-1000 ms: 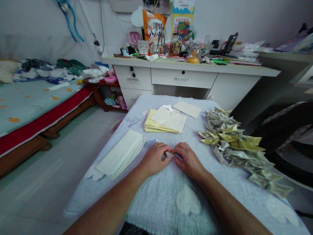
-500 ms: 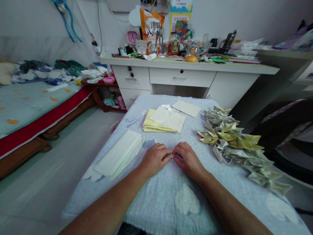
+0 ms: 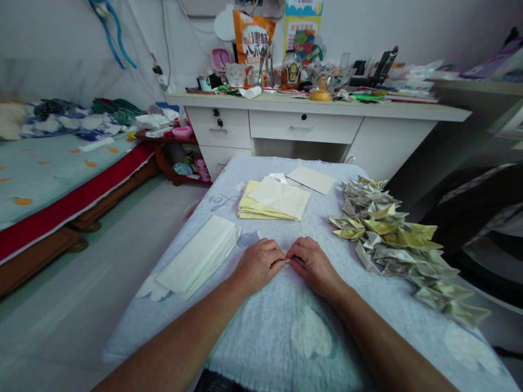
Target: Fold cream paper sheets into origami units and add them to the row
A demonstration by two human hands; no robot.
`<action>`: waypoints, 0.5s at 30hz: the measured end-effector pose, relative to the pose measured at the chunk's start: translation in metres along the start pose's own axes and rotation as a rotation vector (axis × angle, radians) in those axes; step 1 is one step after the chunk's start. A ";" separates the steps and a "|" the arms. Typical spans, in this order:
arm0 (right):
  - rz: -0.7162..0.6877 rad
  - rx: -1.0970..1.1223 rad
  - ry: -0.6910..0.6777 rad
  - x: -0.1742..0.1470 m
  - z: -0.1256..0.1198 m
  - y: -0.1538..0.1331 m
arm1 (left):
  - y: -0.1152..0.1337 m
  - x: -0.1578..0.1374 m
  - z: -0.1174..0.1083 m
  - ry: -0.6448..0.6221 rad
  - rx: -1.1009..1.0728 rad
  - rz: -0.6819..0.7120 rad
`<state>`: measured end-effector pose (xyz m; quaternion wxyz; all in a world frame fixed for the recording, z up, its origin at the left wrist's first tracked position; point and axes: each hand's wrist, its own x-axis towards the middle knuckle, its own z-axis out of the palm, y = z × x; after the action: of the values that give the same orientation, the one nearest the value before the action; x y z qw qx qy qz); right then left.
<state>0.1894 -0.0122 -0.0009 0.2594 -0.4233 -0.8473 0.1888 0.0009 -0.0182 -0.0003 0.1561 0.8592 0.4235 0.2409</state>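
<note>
My left hand (image 3: 258, 263) and my right hand (image 3: 311, 264) meet at the middle of the cloth-covered table (image 3: 261, 337), fingertips pinched close together. Between them shows a sliver of a small pale piece of paper (image 3: 287, 262); the fingers hide most of it. Left of my left hand lies a stack of long folded white paper strips (image 3: 198, 256). Beyond my hands is a pile of yellow and cream paper sheets (image 3: 273, 201). On the right sit several folded paper pieces (image 3: 402, 234), silvery and yellow with pointed ends, nested in a long row.
One cream card (image 3: 311, 179) lies near the table's far edge. Behind stands a white desk (image 3: 304, 128) crowded with a jar (image 3: 291, 71), an orange bag (image 3: 253, 46) and other items. A bed (image 3: 61, 174) is at the left, past a strip of floor (image 3: 118, 256).
Both hands stay almost in place, still pinched together. The gap between their fingertips looks slightly smaller. Papers on the table have not moved.
</note>
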 end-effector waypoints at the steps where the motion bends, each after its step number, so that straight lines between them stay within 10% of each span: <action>1: 0.007 0.015 0.003 0.000 0.000 0.000 | 0.000 0.000 0.000 -0.001 0.002 0.003; 15: -0.007 -0.044 -0.050 0.001 0.000 0.000 | 0.001 -0.001 -0.001 0.024 0.015 -0.101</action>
<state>0.1888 -0.0116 -0.0007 0.2293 -0.4213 -0.8589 0.1796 0.0004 -0.0198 0.0009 0.1565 0.8350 0.4699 0.2396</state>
